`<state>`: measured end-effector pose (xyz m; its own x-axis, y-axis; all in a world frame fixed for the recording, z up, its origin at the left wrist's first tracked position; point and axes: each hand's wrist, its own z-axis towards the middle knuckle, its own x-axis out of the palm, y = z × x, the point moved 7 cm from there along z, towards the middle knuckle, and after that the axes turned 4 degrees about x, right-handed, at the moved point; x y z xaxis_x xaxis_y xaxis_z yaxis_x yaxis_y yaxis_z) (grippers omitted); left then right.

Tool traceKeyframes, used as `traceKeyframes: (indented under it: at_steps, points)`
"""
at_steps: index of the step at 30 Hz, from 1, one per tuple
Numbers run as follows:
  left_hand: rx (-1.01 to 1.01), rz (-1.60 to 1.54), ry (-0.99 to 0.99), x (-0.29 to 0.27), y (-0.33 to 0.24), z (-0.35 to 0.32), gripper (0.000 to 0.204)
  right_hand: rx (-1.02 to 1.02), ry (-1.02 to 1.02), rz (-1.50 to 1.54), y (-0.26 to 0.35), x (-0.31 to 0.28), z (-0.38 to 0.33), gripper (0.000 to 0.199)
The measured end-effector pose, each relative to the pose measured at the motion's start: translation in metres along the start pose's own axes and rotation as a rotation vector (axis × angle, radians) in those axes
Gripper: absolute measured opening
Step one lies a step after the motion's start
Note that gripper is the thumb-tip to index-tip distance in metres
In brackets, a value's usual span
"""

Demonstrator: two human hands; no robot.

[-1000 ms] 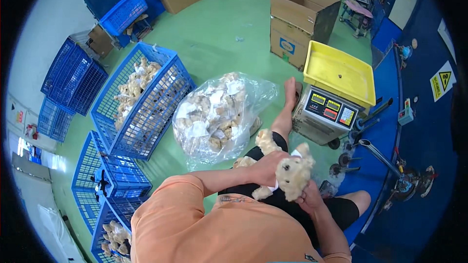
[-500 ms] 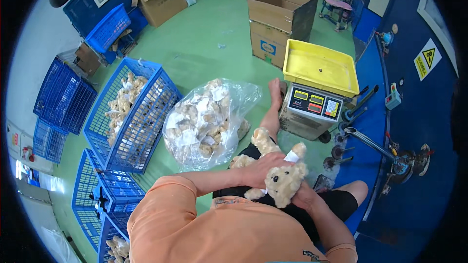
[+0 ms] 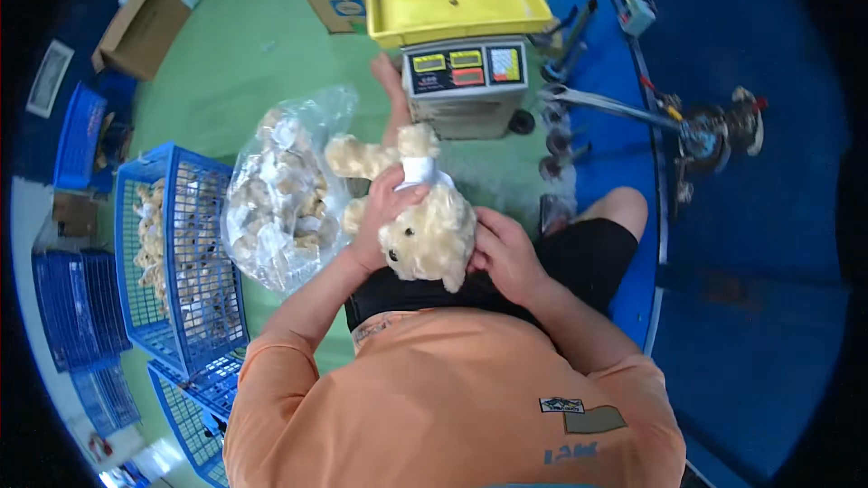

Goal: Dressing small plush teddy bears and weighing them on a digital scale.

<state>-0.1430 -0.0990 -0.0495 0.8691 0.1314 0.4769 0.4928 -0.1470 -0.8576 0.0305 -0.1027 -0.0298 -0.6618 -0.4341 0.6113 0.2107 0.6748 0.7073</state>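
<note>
A cream plush teddy bear (image 3: 427,239) lies sideways over my lap, its dark eyes toward the left and its legs pointing away from me. White cloth is around its body, below the head. My left hand (image 3: 382,213) grips the bear at the chest and neck, fingers wrapped over the white cloth. At the back of the bear's head, my right hand (image 3: 503,248) holds on with bent fingers; some fingertips are hidden against the fur. Left of my knee, a clear plastic bag (image 3: 282,194) stands full of similar bears.
Blue crates (image 3: 194,253) with plush bears are at the left. Ahead stands a scale (image 3: 466,95) with a yellow tray (image 3: 457,0) on top. A metal machine lever (image 3: 615,107) juts from the blue wall at right. Cardboard boxes (image 3: 145,27) sit farther back.
The view has swung to the right, so the surroundings sit farther left. The bear has been turned, its head now facing left. My left hand has shifted onto its chest.
</note>
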Motion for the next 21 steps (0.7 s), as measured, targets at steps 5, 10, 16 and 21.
traceKeyframes:
  at_steps: [5, 10, 16, 21]
  points:
    - [0.722, 1.307, 0.222, 0.007, 0.000, -0.002, 0.047, 0.094, -0.006, -0.461, 0.014, -0.001, 0.006, 0.017]
    - [0.137, 0.680, 0.268, -0.013, 0.023, 0.018, 0.045, 0.216, 0.239, -0.293, 0.002, 0.010, 0.002, 0.017]
    - [0.343, 0.883, 0.163, -0.028, 0.003, 0.017, 0.041, 0.118, 0.194, 0.376, 0.002, 0.020, -0.009, 0.020]
    - [0.746, 1.075, 0.131, -0.012, -0.022, 0.001, 0.040, 0.007, 0.011, 0.503, 0.018, 0.011, -0.027, 0.022]
